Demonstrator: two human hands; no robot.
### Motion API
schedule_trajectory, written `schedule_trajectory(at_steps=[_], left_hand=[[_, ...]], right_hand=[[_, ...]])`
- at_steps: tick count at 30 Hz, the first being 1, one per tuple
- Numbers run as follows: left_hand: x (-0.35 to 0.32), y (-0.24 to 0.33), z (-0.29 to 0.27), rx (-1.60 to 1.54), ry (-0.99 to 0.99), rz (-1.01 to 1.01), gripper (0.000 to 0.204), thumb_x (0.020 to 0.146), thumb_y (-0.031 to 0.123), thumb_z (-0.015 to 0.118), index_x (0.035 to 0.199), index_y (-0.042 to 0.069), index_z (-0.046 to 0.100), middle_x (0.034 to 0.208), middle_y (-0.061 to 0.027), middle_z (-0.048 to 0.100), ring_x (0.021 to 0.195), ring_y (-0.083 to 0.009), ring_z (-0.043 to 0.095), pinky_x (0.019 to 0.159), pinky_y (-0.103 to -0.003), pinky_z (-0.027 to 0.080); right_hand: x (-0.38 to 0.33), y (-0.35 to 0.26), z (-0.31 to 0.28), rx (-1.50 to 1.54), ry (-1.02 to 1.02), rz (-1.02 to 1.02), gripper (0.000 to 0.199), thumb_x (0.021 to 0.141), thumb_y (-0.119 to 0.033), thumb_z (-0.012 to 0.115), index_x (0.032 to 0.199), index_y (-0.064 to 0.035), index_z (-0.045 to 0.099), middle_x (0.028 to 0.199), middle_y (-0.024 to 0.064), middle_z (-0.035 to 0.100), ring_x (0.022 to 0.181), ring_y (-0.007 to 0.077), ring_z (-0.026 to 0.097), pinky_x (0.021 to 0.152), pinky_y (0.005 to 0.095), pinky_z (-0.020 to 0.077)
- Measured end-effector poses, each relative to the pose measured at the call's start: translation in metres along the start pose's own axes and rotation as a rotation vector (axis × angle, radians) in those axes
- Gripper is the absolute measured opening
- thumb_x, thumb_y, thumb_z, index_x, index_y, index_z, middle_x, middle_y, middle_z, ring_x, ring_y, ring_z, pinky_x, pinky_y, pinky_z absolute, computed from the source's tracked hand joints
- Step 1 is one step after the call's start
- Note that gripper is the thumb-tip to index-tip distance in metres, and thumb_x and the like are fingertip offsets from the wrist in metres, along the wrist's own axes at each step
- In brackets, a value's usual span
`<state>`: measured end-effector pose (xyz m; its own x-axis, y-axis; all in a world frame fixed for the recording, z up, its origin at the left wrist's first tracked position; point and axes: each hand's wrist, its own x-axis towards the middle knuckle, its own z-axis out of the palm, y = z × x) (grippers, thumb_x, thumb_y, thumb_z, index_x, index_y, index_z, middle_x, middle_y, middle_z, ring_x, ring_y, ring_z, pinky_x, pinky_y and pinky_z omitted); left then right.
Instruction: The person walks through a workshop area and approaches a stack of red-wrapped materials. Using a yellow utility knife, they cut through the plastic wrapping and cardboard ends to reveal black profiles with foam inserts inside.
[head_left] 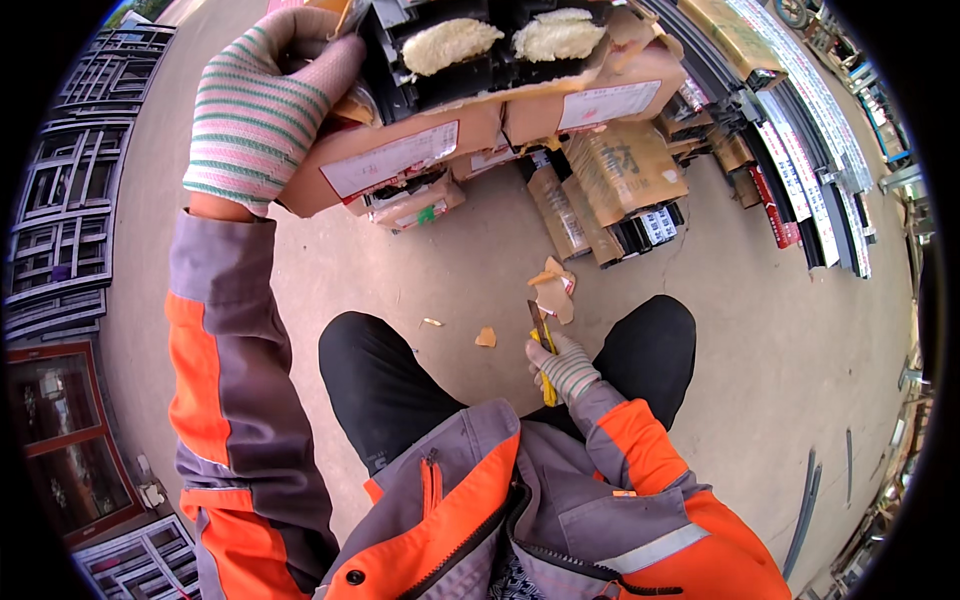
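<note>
My left hand (262, 112), in a striped knit glove, is closed on the torn edge of the cardboard wrapping at the upper left. That cardboard wrapping (490, 126) goes round a bundle of black profiles (455, 88), whose ends show, with two pale foam-like pads (452, 46) on them. White labels are stuck on the front. Between my knees, my right hand (562, 368), gloved too, is wrapped round a yellow utility knife (549, 388). Its dark blade points away from me, apart from the bundle.
Torn cardboard scraps (552, 290) lie on the concrete floor just beyond the knife. More wrapped bundles (625, 175) and long profiles (800, 150) are stacked at the upper right. Metal frames (70, 190) stand along the left, and thin dark strips (803, 510) lie at the lower right.
</note>
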<state>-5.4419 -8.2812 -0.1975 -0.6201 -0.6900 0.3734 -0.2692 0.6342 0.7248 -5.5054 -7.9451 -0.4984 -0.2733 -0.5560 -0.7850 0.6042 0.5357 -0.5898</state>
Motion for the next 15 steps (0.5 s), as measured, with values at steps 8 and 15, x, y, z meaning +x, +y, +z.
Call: schedule_trajectory(at_steps=[8,15], left_hand=[[-0.002,0.002,0.000,0.041,0.009,0.045,0.030,0.090,0.020,0.079,0.111,-0.002,0.073,0.093,-0.0057,0.074,0.081,-0.0092,0.069,0.074,-0.024,0.058],[-0.011,0.028,0.000,-0.047,-0.027,-0.027,0.024,0.091,0.014,0.075,0.109,-0.003,0.072,0.090,-0.0071,0.073,0.078,-0.0099,0.068,0.068,-0.024,0.058]], right_hand=[[0.005,0.007,-0.001,-0.016,-0.020,-0.018,0.026,0.099,-0.026,0.070,0.111,-0.0084,0.055,0.076,0.0042,0.056,0.056,0.0108,0.051,0.049,0.0277,0.0460],[0.005,0.003,0.000,-0.111,0.024,-0.021,0.027,0.096,-0.023,0.071,0.116,-0.0084,0.059,0.075,0.0017,0.059,0.057,0.0100,0.053,0.050,0.0275,0.0460]])
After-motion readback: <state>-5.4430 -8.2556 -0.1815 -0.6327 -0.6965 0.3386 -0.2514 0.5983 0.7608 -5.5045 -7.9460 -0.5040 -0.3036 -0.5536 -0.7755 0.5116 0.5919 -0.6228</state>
